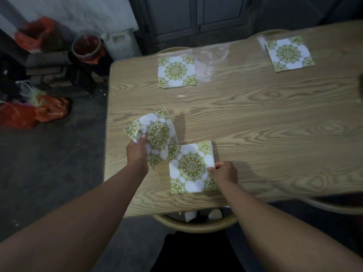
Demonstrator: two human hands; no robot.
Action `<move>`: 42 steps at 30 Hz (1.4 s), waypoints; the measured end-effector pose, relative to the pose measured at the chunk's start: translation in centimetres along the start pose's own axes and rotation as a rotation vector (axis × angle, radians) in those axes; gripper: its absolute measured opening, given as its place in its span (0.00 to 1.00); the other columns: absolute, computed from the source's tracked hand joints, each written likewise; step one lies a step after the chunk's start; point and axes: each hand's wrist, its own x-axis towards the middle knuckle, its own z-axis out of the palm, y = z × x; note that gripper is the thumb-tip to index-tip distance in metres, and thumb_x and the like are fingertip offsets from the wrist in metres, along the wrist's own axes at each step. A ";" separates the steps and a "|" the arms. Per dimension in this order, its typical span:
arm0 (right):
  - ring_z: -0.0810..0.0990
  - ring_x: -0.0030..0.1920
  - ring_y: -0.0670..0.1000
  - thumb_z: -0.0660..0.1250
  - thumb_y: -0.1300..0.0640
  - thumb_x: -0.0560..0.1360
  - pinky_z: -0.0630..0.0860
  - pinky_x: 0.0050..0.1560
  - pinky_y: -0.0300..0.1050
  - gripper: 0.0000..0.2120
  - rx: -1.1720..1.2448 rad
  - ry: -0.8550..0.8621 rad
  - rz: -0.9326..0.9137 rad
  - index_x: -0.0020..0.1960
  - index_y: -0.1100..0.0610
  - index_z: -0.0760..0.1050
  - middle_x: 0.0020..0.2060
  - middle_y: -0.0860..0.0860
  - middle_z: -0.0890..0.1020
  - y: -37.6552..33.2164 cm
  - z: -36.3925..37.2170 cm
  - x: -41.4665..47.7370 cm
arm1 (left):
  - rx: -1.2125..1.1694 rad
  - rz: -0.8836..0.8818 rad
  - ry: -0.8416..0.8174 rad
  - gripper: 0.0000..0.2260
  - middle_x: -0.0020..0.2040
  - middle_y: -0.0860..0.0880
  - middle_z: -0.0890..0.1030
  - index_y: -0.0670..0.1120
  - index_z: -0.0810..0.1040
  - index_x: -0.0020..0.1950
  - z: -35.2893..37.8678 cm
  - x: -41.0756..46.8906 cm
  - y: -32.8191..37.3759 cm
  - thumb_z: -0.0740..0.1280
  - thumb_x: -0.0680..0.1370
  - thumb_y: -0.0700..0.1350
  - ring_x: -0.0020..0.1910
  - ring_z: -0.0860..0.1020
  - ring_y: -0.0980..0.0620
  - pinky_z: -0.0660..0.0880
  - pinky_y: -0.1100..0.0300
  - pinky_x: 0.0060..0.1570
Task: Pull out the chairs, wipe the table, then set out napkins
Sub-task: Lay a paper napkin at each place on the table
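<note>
Napkin phase. Two napkins already flat on the far side of the table [255, 118]: far-left napkin [176, 71] and far-right napkin [290, 53], well apart, each in front of a chair back just showing past the far edge. Left hand [137, 154] pinches a single napkin [157, 134] by its near-left corner, thumb on top; sheet is lifted and tilted, its far corner pointing away and a bit right, near corner overlapping the left edge of the stack [191, 168]. Right hand [225, 172] has fingertips pressed together on the stack's right edge, pinning it flat near the table's near edge, above the near chair [196, 222]. Key relation: the loose napkin sits left of the stack, toward the table's left end, and the left hand is the only one on it, so placement goes by the left arm. Likely target is open tabletop on the near-left side or straight ahead of the near chair; can't tell which. Risk: thin sheet may curl on release, and dragging it could shift the stack.
</note>
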 end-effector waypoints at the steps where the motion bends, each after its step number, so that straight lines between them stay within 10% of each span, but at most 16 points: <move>1: 0.82 0.49 0.56 0.73 0.56 0.72 0.75 0.49 0.44 0.10 -0.003 0.003 0.001 0.51 0.59 0.82 0.49 0.56 0.85 0.0 0.0 0.0 | -0.002 0.001 -0.004 0.12 0.61 0.41 0.80 0.44 0.77 0.62 0.1 0.0 0.0 0.64 0.80 0.43 0.60 0.78 0.41 0.74 0.44 0.62; 23: 0.78 0.55 0.56 0.71 0.49 0.73 0.70 0.49 0.43 0.15 -0.104 0.181 -0.083 0.56 0.54 0.75 0.56 0.53 0.78 -0.1 -1.7 -0.8 | 0.006 -0.038 -0.218 0.13 0.57 0.43 0.82 0.43 0.76 0.64 2.5 -0.2 0.9 0.63 0.80 0.43 0.56 0.80 0.42 0.76 0.46 0.58; 29: 0.84 0.46 0.57 0.50 0.30 0.75 0.77 0.47 0.49 0.33 0.860 -0.282 0.290 0.53 0.57 0.76 0.49 0.58 0.84 -1.0 -5.5 -1.3 | 0.045 -0.350 -0.589 0.10 0.55 0.43 0.82 0.42 0.78 0.58 5.3 -2.4 0.7 0.60 0.81 0.42 0.51 0.80 0.45 0.77 0.50 0.52; 33: 0.82 0.51 0.59 0.51 0.27 0.73 0.79 0.49 0.52 0.38 0.943 -0.361 0.290 0.56 0.59 0.79 0.51 0.60 0.83 0.1 -7.7 -0.5 | 0.323 -0.345 -0.663 0.08 0.48 0.41 0.82 0.38 0.79 0.55 6.7 -3.3 -0.8 0.65 0.78 0.39 0.42 0.81 0.44 0.79 0.53 0.43; 37: 0.84 0.49 0.58 0.80 0.41 0.59 0.79 0.56 0.56 0.33 0.655 -0.250 0.144 0.55 0.61 0.81 0.49 0.58 0.85 0.9 -9.5 -0.9 | 0.408 -0.369 -0.688 0.10 0.48 0.40 0.84 0.36 0.78 0.57 7.6 -4.1 -2.3 0.66 0.78 0.39 0.42 0.84 0.43 0.81 0.53 0.39; 42: 0.85 0.44 0.54 0.78 0.60 0.67 0.81 0.51 0.50 0.19 0.497 -0.223 0.024 0.56 0.62 0.80 0.45 0.55 0.85 3.5 -12.4 -0.4 | 0.414 -0.407 -0.593 0.09 0.46 0.40 0.84 0.37 0.79 0.54 10.3 -5.4 -4.4 0.68 0.77 0.41 0.42 0.83 0.42 0.78 0.51 0.40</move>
